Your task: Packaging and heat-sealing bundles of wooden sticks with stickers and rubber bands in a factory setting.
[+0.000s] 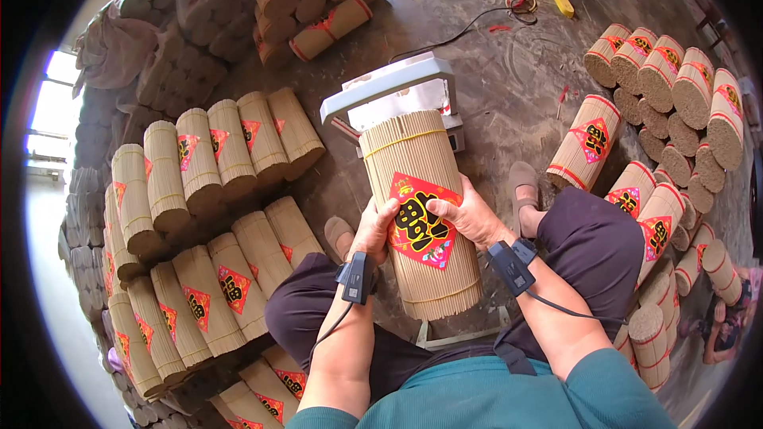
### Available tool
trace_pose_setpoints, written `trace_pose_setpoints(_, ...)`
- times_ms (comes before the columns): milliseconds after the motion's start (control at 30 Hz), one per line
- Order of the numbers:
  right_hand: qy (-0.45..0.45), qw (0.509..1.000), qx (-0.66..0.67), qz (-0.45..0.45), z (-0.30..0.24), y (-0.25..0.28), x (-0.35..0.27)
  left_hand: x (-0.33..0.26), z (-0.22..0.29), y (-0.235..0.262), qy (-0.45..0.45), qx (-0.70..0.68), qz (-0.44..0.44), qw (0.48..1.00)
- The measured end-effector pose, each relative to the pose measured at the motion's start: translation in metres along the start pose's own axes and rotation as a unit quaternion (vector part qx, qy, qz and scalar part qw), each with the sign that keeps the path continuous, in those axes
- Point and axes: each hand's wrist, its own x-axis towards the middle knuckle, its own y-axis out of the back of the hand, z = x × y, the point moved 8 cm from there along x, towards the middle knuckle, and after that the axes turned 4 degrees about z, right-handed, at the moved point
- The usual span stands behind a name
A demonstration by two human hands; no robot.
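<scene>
A thick round bundle of thin tan sticks (409, 151) stands between my two hands over my lap, tilted slightly away. Yellow bands circle it near both ends. Its facing side carries a red diamond-shaped label (423, 221) with black and gold decoration. My left hand (375, 226) grips the bundle's left side, its thumb resting at the label's edge. On the opposite side my right hand (477, 214) is closed round it, thumb over the label. Behind the bundle's upper end is a grey-framed device (389, 87) with a white top, partly hidden by the bundle.
Rows of similar yellow-banded bundles (191, 155) fill the left. Red-banded bundles (648, 59) are piled at the right, one bundle (586, 143) lying nearer me. Another stack (314, 4) stands at the back. A black cable (461, 36) and a yellow power strip (561, 1) lie on the floor.
</scene>
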Motion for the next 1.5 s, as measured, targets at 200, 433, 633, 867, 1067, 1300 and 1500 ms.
trace_pose_setpoints(200,-0.092,0.995,-0.031,-0.01,0.008,0.012,-0.001,-0.006,-0.003,-0.003,0.039,-0.065,-0.047,0.996)
trace_pose_setpoints(433,-0.04,0.999,-0.007,-0.035,0.005,-0.003,0.003,-0.006,-0.004,-0.004,0.04,-0.064,-0.064,0.995)
trace_pose_setpoints(633,-0.042,0.999,0.018,-0.023,0.013,0.003,0.022,0.012,-0.012,0.01,0.064,-0.073,-0.05,0.994)
trace_pose_setpoints(867,-0.059,0.998,0.028,-0.019,0.016,0.006,0.051,0.04,-0.014,0.026,0.067,-0.072,-0.02,0.995)
trace_pose_setpoints(1067,-0.048,0.996,0.05,-0.06,0.004,-0.003,0.076,0.067,-0.015,0.044,0.059,-0.08,0.013,0.995)
trace_pose_setpoints(1300,-0.058,0.995,0.066,-0.054,0.02,0.011,0.103,0.093,-0.013,0.047,0.063,-0.053,0.028,0.996)
trace_pose_setpoints(1500,-0.072,0.994,0.075,-0.046,0.035,0.022,0.112,0.101,-0.014,0.046,0.071,-0.035,0.035,0.996)
